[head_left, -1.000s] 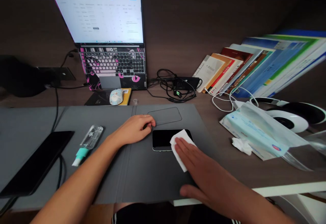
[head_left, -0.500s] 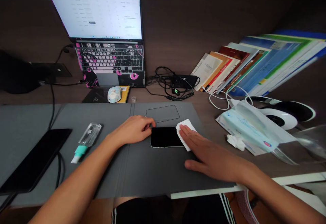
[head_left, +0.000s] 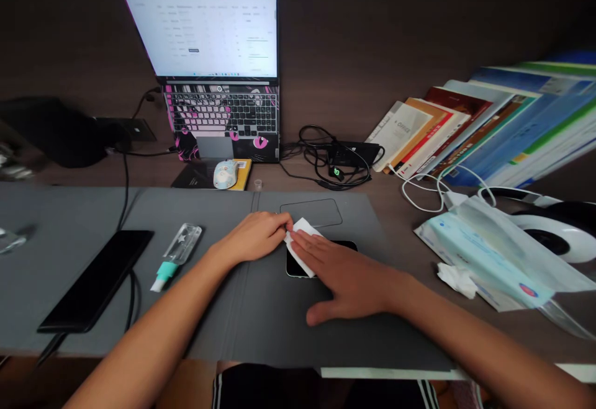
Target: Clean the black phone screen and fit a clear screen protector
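1. Under the fingers of the right hand (head_left: 347, 275) lies a white tissue (head_left: 305, 226), pressed onto the phone (head_left: 294, 267); this hand is flat, fingers stretched forward and thumb out to the side, not gripping anything.
2. Directly below that hand and tissue, the phone lies face up, its lower left corner and upper right edge showing past them.
3. Just beside the phone's left end, the left hand (head_left: 256, 235) rests with bent fingers, their tips at the tissue's left corner; whether they pinch it, I cannot tell.
4. Half a second ago the right hand and tissue were at the phone's right end, leaving most of the screen bare; now both are at its left end, close to the left hand, which has stayed by that end.
5. Beneath both hands spreads a grey mat (head_left: 261, 322), with a thin rectangular outline (head_left: 311, 210) just beyond them.
6. To the left of the left hand lie a clear spray bottle (head_left: 184, 244) and, farther out, a flat black device (head_left: 97, 282).
7. Right of the right hand are a crumpled tissue (head_left: 459, 280) and a tissue pack (head_left: 488, 254).
8. Well beyond the left hand, a mouse (head_left: 226, 174) sits before an open laptop (head_left: 218, 117).
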A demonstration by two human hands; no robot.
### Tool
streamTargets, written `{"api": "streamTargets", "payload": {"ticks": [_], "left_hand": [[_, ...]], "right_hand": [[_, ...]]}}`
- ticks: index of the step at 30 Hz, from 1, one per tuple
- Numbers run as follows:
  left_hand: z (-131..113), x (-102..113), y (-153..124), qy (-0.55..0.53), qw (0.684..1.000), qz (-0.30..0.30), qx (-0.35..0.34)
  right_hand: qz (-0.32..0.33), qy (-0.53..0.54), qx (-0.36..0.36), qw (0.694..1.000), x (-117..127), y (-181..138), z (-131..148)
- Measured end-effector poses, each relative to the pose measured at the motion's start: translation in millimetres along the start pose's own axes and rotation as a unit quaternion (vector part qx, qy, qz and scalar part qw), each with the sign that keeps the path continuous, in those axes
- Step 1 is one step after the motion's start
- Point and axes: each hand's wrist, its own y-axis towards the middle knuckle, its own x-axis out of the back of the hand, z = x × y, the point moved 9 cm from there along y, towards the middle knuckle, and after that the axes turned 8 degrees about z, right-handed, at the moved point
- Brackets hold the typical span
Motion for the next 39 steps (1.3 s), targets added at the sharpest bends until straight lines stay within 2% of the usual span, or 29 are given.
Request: {"api": "streamTargets", "payload": {"ticks": [4, 11, 17, 23, 27, 33, 39], "left_hand": [[2.7, 1.2, 0.5, -0.003, 1.000, -0.007, 0.010], [2.8, -1.8, 1.6, -0.012, 1.000, -0.005, 0.003], [2.9, -7.0, 2.8, -0.012, 1.000, -0.003, 0.004], [1.5, -10.2, 3.6, -0.010, 1.000, 0.000, 0.004], [0.7, -8.4, 2.4, -0.007, 1.000, -0.010, 0.003], [-1.3, -7.9, 2.0, -0.013, 1.000, -0.008, -0.001], [-0.3, -9.2, 2.4, -0.013, 1.000, -0.002, -0.008]], "right_hand": [[-0.024, 0.002, 0.067, 0.997, 2.9, 3.3, 11.2], [-0.037, 0.059, 0.154, 0.986, 12.7, -14.4, 20.9], [-0.090, 0.060, 0.157, 0.982, 25.6, -25.2, 3.8], [-0.155, -0.055, 0.100, 0.981, 28.8, -23.8, -10.9], [-0.178, -0.076, 0.092, 0.977, 29.5, -22.4, -11.2], [-0.145, -0.049, 0.109, 0.982, 23.4, -17.1, -7.5], [-0.131, -0.004, 0.062, 0.989, 32.5, -19.9, -36.6]]}}
